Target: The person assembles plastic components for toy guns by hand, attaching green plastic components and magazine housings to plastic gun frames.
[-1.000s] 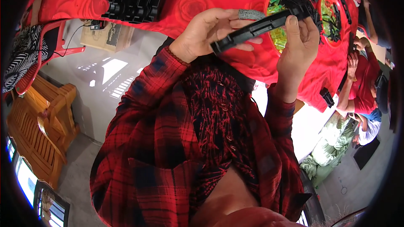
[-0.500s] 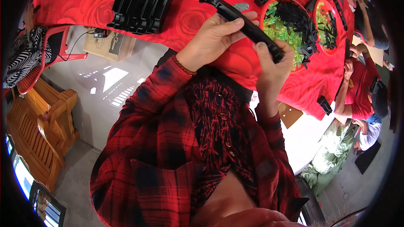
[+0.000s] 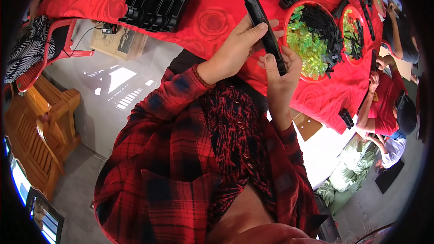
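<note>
The grey floor (image 3: 151, 61) is lit by sunlight patches (image 3: 121, 79); a wooden seat (image 3: 34, 147) and red chair (image 3: 77, 55) are placed leftward.

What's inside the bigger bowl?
The bigger bowl holds clear yellow-green pieces and black pieces, heaped together. The heap covers the bottom, so what's underneath can't be seen.

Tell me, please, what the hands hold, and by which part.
A long black piece: the left hand near its middle, the right hand at its lower end.
</note>
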`<state>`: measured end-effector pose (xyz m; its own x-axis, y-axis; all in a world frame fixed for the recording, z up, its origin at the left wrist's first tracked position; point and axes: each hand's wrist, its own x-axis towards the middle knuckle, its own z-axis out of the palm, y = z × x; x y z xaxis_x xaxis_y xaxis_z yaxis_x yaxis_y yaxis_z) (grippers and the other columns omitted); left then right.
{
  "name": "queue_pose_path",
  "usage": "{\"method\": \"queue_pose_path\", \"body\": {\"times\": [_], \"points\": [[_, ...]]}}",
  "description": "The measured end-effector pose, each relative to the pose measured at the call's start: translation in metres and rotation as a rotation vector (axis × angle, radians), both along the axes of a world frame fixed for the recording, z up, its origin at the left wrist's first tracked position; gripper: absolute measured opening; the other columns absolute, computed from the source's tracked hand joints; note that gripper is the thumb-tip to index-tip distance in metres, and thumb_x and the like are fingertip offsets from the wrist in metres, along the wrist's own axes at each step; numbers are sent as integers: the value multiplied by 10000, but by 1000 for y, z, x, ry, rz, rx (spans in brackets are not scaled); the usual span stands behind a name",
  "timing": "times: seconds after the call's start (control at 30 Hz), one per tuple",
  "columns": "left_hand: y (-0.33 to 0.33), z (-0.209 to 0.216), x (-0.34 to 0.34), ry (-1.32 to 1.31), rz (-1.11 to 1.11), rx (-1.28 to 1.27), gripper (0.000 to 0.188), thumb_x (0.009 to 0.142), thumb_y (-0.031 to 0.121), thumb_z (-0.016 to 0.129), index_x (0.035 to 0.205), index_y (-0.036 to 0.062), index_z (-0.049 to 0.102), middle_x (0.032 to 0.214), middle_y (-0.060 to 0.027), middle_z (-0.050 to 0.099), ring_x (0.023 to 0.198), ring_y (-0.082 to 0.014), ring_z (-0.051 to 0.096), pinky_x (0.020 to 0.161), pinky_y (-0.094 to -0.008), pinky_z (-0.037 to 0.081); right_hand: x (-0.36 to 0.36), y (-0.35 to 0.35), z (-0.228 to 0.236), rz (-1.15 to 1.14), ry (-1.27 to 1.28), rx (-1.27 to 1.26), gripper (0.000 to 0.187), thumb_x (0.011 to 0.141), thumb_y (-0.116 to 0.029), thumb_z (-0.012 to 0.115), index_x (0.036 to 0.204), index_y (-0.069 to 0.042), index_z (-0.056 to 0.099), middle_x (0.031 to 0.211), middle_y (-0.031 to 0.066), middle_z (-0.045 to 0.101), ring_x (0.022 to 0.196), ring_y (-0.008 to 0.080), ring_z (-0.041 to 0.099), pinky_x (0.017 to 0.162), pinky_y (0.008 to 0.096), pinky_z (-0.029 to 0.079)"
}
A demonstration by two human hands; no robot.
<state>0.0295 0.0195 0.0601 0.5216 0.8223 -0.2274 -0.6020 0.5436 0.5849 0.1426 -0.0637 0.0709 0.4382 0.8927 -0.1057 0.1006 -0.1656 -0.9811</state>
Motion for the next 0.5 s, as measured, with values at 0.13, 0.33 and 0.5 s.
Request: {"method": "queue_pose_path", "body": {"times": [0.13,0.33,0.5], "points": [[-1,-6,-3,31,14,24,377,1048,176,431,1376,-4,379,1328,-167,538,1223,-265,564,1037,-372,460,-2,2,6,92,20,-30,401,931,-127,677,1212,44,448,1029,129,622,833,154,663,746,275,539],[0,-3,1,190,53,189,305,1053,180,416,1291,-9,439,1217,-169,604,1132,-279,620,987,-389,497,-2,-1,4,178,139,-97,371,961,-142,636,1225,48,459,1047,114,611,873,153,647,777,290,540],[-2,3,-2,221,63,185,262,1049,167,438,1249,1,471,1084,-97,622,1004,-209,643,914,-334,519,9,-2,-4,333,-133,-148,335,971,-180,608,1213,32,513,1038,104,626,859,168,641,793,318,527]]}}
